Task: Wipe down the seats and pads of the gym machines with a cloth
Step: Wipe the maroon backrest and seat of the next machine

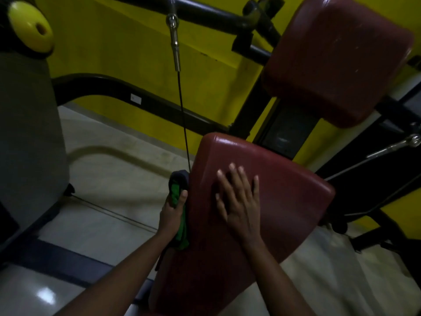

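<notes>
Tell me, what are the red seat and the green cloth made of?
The seat is probably vinyl or faux leather: smooth and glossy, with light glinting along its edge. The cloth looks like soft fabric, matte and bunched; the fibre is unclear.

Green cloth (177, 215) against maroon seat (284, 201)

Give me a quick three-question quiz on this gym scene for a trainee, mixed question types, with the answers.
1. True or false: the right hand lies flat on the seat.
2. The cloth meets the seat at its: A top, B left edge, C far end.
3. Fill in: the ___ hand grips the cloth.
Key: 1 true; 2 B; 3 left, the left hand.
</notes>
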`<state>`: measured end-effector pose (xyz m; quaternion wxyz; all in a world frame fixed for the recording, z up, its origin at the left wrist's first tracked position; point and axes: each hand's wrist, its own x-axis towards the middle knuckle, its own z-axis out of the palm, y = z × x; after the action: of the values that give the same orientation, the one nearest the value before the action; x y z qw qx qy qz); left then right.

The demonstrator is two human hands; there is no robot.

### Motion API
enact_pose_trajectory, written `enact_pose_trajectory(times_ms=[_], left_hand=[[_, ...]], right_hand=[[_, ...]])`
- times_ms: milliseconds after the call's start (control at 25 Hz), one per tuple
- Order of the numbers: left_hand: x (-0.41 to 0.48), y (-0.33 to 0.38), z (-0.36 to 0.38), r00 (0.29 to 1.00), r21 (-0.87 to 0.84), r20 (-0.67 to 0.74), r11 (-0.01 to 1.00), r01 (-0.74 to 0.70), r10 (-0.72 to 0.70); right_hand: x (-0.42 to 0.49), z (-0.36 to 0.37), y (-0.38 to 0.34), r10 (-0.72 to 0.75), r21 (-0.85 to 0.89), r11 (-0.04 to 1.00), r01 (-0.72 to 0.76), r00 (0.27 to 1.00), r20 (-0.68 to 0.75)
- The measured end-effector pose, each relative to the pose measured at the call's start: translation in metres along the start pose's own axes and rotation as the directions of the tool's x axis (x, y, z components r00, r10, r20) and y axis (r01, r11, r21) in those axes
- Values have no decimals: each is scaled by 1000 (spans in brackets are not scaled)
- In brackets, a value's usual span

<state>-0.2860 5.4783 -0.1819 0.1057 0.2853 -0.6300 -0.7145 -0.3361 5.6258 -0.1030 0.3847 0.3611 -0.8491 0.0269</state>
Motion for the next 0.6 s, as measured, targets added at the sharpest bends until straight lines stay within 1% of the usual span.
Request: enact_pose_trajectory(times_ms=[80, 160, 240, 320, 400, 520, 600], left_hand=[[-1, -33, -2, 996, 24, 2, 995, 94, -94], [-4, -75, -6, 984, 27, 8, 984, 178, -179], [-7, -108, -10, 962, 4, 12, 962, 274, -274], [-2, -128, -12, 952, -26, 48, 952, 304, -302], [5, -131, -12, 962, -72, 87, 961, 266, -260], [15, -108, -7, 995, -221, 65, 972, 85, -73], [19, -99, -4, 998, -275, 50, 961, -12, 27]], right_hand=[[-61, 9, -30, -47, 9, 999, 46, 995, 86], [-114, 24, -44, -90, -54, 993, 101, 981, 171], [-140, 45, -40, -148, -166, 971, 173, 977, 156], [-145, 63, -32, -187, -281, 937, 209, 977, 104], [-146, 72, -30, -203, -327, 922, 207, 978, 47], [-149, 78, -30, -228, -347, 914, 209, 974, -15], [-146, 79, -30, -242, -361, 908, 213, 970, -35]])
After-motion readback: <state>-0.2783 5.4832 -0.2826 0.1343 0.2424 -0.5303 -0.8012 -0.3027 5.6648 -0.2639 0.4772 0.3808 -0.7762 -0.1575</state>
